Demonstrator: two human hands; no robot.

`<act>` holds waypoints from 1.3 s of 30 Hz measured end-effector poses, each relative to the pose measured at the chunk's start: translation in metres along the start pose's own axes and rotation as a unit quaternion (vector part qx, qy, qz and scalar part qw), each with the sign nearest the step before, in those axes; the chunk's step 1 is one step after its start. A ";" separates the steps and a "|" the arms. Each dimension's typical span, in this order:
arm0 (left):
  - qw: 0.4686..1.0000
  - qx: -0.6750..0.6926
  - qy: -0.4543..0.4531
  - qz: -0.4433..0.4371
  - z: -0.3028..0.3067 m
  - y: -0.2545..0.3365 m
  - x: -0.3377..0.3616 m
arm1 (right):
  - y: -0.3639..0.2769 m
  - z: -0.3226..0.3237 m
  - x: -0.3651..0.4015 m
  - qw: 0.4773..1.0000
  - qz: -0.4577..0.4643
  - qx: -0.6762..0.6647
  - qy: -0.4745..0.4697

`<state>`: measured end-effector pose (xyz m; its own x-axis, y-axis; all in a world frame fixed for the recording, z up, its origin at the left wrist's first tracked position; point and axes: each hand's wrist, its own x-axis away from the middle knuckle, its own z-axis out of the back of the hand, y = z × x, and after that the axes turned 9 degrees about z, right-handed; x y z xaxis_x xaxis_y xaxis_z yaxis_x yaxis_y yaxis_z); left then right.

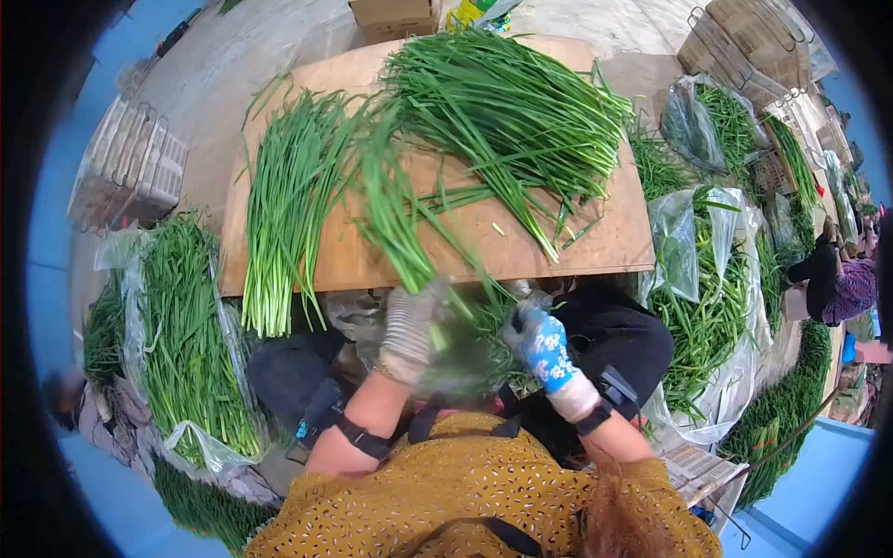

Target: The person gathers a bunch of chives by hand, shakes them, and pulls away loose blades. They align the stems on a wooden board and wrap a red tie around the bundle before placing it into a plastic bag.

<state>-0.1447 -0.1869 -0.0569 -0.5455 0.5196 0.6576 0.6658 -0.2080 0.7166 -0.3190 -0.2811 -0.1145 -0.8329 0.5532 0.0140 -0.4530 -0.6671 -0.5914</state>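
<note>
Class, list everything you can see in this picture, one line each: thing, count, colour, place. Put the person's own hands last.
wooden board: one, light brown, centre.
loose chive pile: one, green, board's far right.
chive bundle: one, green with pale ends, board's left.
held bunch: one, green, over the board's near edge.
bags of chives: at least three, clear plastic, left and right of the board.
crates: several, pale, far left and top right.
cardboard box: one, brown, top edge.
other person: one, dark and purple clothes, right edge.
left hand: grey knit glove, grip closed on the held bunch.
right hand: blue flowered glove, by the bunch's lower ends; grip blurred.
</note>
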 end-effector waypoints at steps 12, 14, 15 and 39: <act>0.963 0.176 -0.160 0.129 -0.006 0.016 -0.038 | 0.034 0.042 -0.085 0.977 0.017 0.157 0.146; 0.968 0.138 -0.151 0.144 -0.013 0.006 -0.042 | 0.016 0.029 -0.072 0.988 0.018 0.071 0.138; 0.971 0.102 -0.151 0.156 -0.012 -0.001 -0.045 | 0.006 0.020 -0.062 0.990 0.018 -0.006 0.137; 0.926 0.161 -0.281 0.193 0.004 -0.006 -0.040 | 0.000 0.018 -0.057 0.958 0.020 -0.286 -0.021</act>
<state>-0.1250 -0.2033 -0.0878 0.0558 0.8266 0.5601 0.9229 -0.2568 0.2870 -0.2773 -0.3211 -0.1006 -0.8635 0.5043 0.0064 -0.1811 -0.2983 -0.9371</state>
